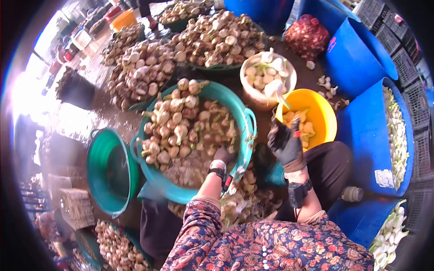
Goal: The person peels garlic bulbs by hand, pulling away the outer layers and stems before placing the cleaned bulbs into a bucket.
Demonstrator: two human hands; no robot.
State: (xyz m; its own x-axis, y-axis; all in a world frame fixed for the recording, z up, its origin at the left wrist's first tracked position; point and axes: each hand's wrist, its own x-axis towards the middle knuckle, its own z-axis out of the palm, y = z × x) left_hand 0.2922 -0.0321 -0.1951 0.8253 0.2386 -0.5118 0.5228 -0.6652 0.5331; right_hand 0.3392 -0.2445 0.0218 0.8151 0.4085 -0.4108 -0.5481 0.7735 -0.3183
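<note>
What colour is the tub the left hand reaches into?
Teal; the tub shows best in the head view.

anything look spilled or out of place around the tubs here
Yes, a few loose bulbs lie on the floor between the white bucket and a blue barrel, outside any container, so they look dropped. Pale peelings also lie scattered beside the teal tub, perhaps ordinary waste.

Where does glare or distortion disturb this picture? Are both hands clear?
Head view: glare washes out the left edge; distortion curves the crates at right; haze softens the near rim of the big green tub; the right hand looks clear, the left hand less distinct.
</note>
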